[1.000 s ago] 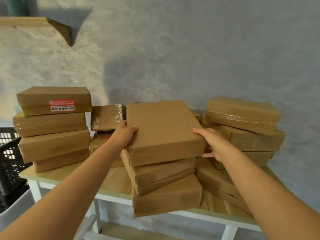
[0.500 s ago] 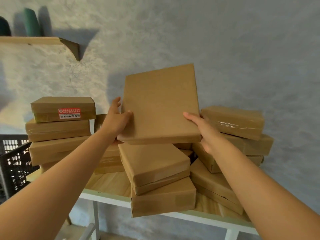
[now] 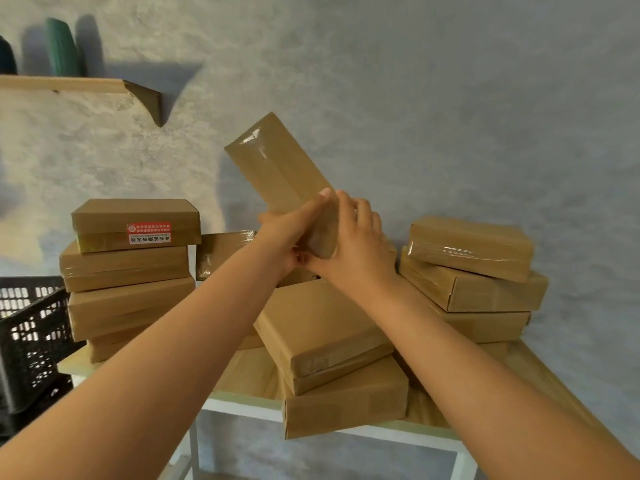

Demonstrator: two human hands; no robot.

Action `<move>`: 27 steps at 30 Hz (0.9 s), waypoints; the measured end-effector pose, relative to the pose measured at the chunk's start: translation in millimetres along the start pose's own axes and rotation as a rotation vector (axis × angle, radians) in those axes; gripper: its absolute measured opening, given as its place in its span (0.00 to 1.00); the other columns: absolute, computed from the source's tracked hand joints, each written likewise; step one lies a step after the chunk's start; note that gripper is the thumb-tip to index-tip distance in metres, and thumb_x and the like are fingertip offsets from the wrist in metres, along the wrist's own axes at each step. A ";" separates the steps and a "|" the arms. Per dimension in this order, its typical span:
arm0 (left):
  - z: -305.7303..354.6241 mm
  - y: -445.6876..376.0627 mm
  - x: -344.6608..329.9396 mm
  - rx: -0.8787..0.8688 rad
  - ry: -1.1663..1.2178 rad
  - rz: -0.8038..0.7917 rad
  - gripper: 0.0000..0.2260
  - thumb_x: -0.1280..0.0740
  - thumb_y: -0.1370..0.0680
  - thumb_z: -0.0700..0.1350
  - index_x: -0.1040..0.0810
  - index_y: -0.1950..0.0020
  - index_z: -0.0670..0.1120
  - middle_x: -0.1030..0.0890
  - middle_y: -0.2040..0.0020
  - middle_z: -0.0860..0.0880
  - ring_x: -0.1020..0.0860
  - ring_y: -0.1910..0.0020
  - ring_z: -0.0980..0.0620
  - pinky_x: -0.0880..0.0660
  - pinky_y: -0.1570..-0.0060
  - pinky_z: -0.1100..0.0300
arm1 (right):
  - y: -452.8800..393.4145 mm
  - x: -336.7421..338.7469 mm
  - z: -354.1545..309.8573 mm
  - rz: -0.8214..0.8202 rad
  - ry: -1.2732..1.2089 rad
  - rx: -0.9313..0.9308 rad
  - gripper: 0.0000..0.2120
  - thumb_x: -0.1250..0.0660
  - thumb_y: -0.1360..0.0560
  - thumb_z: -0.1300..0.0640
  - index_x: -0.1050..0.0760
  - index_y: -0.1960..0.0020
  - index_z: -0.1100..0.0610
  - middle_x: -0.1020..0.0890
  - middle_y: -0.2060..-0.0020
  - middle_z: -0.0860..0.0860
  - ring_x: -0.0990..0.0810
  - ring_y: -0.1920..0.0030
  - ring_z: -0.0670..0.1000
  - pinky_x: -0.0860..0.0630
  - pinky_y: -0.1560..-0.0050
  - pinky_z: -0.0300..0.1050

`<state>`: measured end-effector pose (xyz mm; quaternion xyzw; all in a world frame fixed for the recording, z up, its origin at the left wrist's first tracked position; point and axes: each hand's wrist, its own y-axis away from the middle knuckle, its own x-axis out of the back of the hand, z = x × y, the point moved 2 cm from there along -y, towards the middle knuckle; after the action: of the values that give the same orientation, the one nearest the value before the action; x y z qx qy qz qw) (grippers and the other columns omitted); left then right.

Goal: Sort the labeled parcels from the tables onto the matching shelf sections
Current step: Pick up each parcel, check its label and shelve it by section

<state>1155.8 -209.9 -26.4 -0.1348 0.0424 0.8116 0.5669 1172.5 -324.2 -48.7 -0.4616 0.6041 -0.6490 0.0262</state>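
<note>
A flat brown parcel is raised above the table, tilted on edge with its taped narrow side facing me. My left hand grips its lower end from the left and my right hand grips it from the right, the two hands close together. No label shows on the held parcel. Below them a middle stack of brown parcels lies on the wooden table. A left stack carries a top parcel with a red and white label. Another stack stands at the right.
A wooden wall shelf hangs at the upper left with a green object on it. A black plastic crate stands left of the table. The grey wall runs behind the stacks. The table has white legs.
The parcel came off the middle stack, rose, and turned from flat-faced to edge-on. My hands moved from its two sides to close together at its lower end.
</note>
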 end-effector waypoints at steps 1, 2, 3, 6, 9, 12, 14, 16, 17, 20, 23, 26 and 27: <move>-0.9 0.3 6.8 -0.009 -0.006 0.047 0.44 0.19 0.35 0.57 0.39 0.28 0.45 0.22 0.47 0.48 0.21 0.54 0.51 0.23 0.67 0.56 | 2.0 -3.7 -7.1 -0.009 -0.005 0.045 0.48 0.27 0.33 0.38 0.44 0.23 0.58 0.33 0.33 0.54 0.31 0.35 0.56 0.25 0.41 0.51; -2.7 -0.6 12.9 -0.015 -0.027 0.088 0.46 0.20 0.34 0.56 0.44 0.28 0.46 0.26 0.51 0.49 0.24 0.57 0.53 0.24 0.66 0.56 | 5.2 -7.0 -14.7 -0.006 -0.014 0.083 0.45 0.27 0.31 0.40 0.42 0.24 0.59 0.32 0.33 0.55 0.31 0.35 0.56 0.26 0.40 0.51; -4.3 -0.5 17.7 -0.017 -0.052 0.124 0.46 0.20 0.33 0.57 0.47 0.28 0.48 0.28 0.54 0.50 0.26 0.59 0.54 0.24 0.63 0.55 | 8.4 -9.8 -21.6 0.004 -0.032 0.106 0.42 0.28 0.30 0.42 0.40 0.25 0.59 0.32 0.33 0.55 0.31 0.35 0.56 0.26 0.38 0.51; -7.0 -0.9 35.5 -0.005 -0.077 0.187 0.47 0.22 0.35 0.62 0.47 0.27 0.51 0.27 0.50 0.49 0.24 0.52 0.47 0.22 0.48 0.47 | 13.1 -14.3 -36.2 -0.013 -0.149 0.121 0.33 0.31 0.26 0.47 0.36 0.26 0.59 0.31 0.32 0.53 0.32 0.34 0.53 0.28 0.35 0.51; -8.8 -7.8 61.5 -0.003 -0.055 0.234 0.46 0.23 0.34 0.63 0.45 0.26 0.50 0.25 0.40 0.45 0.23 0.46 0.43 0.22 0.49 0.47 | 13.9 -15.7 -39.1 -0.135 -0.345 0.127 0.26 0.36 0.21 0.51 0.35 0.25 0.55 0.31 0.31 0.49 0.32 0.31 0.49 0.31 0.32 0.49; -11.7 -10.9 81.8 -0.010 -0.062 0.203 0.44 0.25 0.33 0.62 0.45 0.26 0.51 0.26 0.42 0.46 0.24 0.49 0.45 0.27 0.63 0.53 | 15.2 -22.7 -29.3 -0.221 -0.328 0.103 0.23 0.40 0.19 0.46 0.33 0.26 0.53 0.34 0.29 0.47 0.34 0.29 0.47 0.31 0.31 0.50; -12.9 -13.4 94.7 -0.003 -0.081 0.151 0.42 0.26 0.32 0.63 0.43 0.26 0.52 0.26 0.44 0.47 0.24 0.51 0.47 0.27 0.64 0.54 | 15.7 -31.4 -22.2 -0.264 -0.298 0.006 0.26 0.45 0.19 0.40 0.35 0.25 0.51 0.36 0.27 0.46 0.38 0.27 0.48 0.35 0.29 0.52; -11.8 -14.5 109.4 0.013 -0.098 0.095 0.44 0.25 0.36 0.67 0.39 0.28 0.52 0.23 0.42 0.47 0.22 0.48 0.45 0.24 0.58 0.51 | 15.4 -38.4 -15.4 -0.290 -0.332 -0.107 0.28 0.50 0.18 0.38 0.35 0.25 0.50 0.37 0.26 0.47 0.41 0.25 0.50 0.40 0.26 0.56; -11.3 -15.9 117.1 0.026 -0.114 0.073 0.46 0.25 0.40 0.69 0.36 0.28 0.52 0.22 0.40 0.47 0.22 0.46 0.44 0.23 0.53 0.48 | 15.2 -40.6 -11.3 -0.313 -0.313 -0.153 0.28 0.50 0.18 0.38 0.36 0.24 0.50 0.37 0.25 0.47 0.42 0.25 0.51 0.42 0.25 0.57; -6.4 -10.6 134.9 0.028 -0.140 -0.009 0.36 0.28 0.35 0.68 0.29 0.33 0.52 0.20 0.41 0.47 0.21 0.44 0.44 0.23 0.46 0.48 | 16.0 -42.8 6.6 -0.362 -0.204 -0.301 0.30 0.44 0.20 0.38 0.42 0.22 0.50 0.41 0.24 0.49 0.44 0.24 0.55 0.42 0.25 0.58; -7.7 -9.0 150.4 0.019 -0.150 -0.105 0.21 0.34 0.24 0.62 0.25 0.37 0.50 0.18 0.44 0.46 0.19 0.46 0.46 0.24 0.50 0.51 | 18.0 -41.6 25.4 -0.346 -0.290 -0.481 0.36 0.39 0.23 0.36 0.44 0.21 0.52 0.39 0.24 0.53 0.39 0.25 0.56 0.38 0.26 0.59; -11.0 -5.7 165.8 0.030 -0.143 -0.181 0.24 0.36 0.25 0.62 0.23 0.36 0.48 0.16 0.45 0.44 0.18 0.47 0.45 0.23 0.52 0.51 | 22.5 -36.4 35.2 -0.361 -0.608 -0.688 0.39 0.35 0.26 0.34 0.41 0.23 0.52 0.29 0.30 0.49 0.27 0.33 0.54 0.29 0.32 0.55; -13.0 -5.3 169.5 0.039 -0.144 -0.206 0.25 0.36 0.26 0.63 0.22 0.36 0.48 0.16 0.45 0.44 0.18 0.47 0.44 0.23 0.50 0.50 | 24.4 -36.2 38.3 -0.376 -0.730 -0.761 0.38 0.35 0.27 0.33 0.38 0.24 0.51 0.25 0.34 0.49 0.24 0.37 0.53 0.26 0.35 0.54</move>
<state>1108.6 -56.9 -83.7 -0.0689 0.0031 0.7557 0.6512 1204.6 -338.4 -95.0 -0.7331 0.6548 -0.1768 -0.0507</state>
